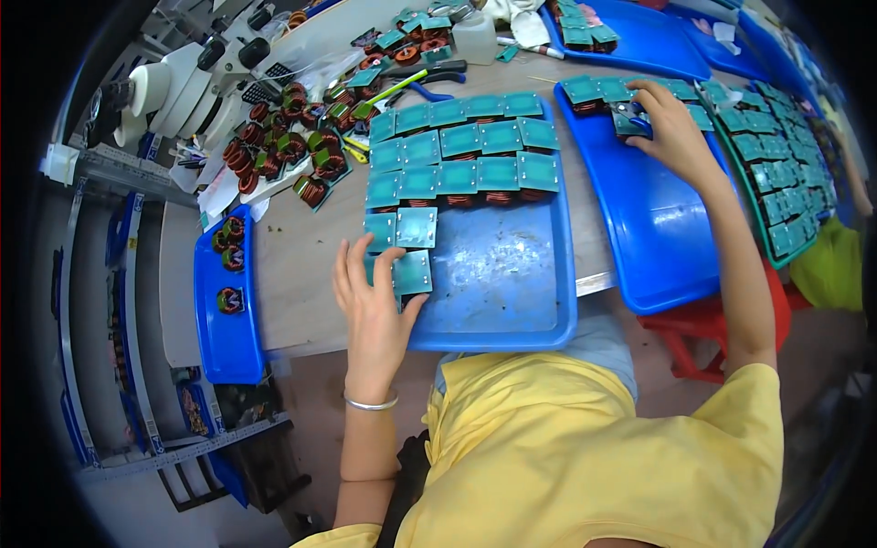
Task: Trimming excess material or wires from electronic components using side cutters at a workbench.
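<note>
My left hand (370, 288) is closed around the edges of a green circuit board (413, 271), at the left side of the middle blue tray (493, 336). Rows of similar green boards (420, 149) fill that tray's far part, with copper coils showing under some edges. Over the far end of the right blue tray (644, 260), my right hand (671, 132) is closed on a small blue-handled tool (642, 121), whose tip is hard to make out. Beside and beneath that hand lie more green boards (614, 89).
Loose copper coils (265, 146) crowd the back left, near a white microscope (164, 87) and pliers (429, 91). A small blue tray (228, 352) at left holds several coils. A green tray (784, 251) full of boards stands far right, above a red stool (703, 333).
</note>
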Demonstrator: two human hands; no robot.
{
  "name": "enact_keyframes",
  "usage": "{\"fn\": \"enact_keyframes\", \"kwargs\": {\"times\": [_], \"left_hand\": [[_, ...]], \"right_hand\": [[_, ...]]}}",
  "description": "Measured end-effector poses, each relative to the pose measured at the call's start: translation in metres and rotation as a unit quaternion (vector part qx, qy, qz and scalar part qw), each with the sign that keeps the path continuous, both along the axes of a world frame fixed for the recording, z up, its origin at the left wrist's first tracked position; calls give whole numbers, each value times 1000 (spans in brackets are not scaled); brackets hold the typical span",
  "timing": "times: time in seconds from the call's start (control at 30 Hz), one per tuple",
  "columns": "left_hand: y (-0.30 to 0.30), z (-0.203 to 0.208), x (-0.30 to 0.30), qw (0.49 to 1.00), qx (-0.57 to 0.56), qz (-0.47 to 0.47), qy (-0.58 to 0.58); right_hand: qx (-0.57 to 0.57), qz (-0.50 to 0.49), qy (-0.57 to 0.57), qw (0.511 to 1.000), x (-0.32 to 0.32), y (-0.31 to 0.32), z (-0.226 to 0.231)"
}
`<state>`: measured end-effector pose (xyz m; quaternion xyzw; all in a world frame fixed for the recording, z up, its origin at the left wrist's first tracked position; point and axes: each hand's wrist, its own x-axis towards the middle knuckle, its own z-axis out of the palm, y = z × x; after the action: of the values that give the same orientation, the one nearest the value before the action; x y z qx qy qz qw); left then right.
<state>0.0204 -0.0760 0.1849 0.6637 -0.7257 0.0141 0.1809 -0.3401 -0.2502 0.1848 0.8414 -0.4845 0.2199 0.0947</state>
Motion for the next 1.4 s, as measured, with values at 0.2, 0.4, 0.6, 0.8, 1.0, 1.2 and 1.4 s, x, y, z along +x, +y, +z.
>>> {"fn": "enact_keyframes", "kwargs": {"times": [0.2,0.4,0.6,0.8,1.0,1.2,1.4], "left_hand": [[-4,6,-7,987,14,-60,149],[-14,38,-40,873,129,-194,428],[-13,39,-62,700,207,-254,635],[3,35,-80,636,203,-169,725],[16,28,-99,628,155,-154,747],[19,29,-115,642,148,-153,736],[7,25,-106,525,224,-151,807]], "right_hand": [[129,50,-254,957,32,70,27],[607,117,-522,588,93,140,26],[594,146,-680,403,101,169,26],[509,131,-730,437,94,177,16],[340,130,-692,623,100,180,2],[114,105,-576,802,114,182,5],[184,163,-545,802,81,180,23]]}}
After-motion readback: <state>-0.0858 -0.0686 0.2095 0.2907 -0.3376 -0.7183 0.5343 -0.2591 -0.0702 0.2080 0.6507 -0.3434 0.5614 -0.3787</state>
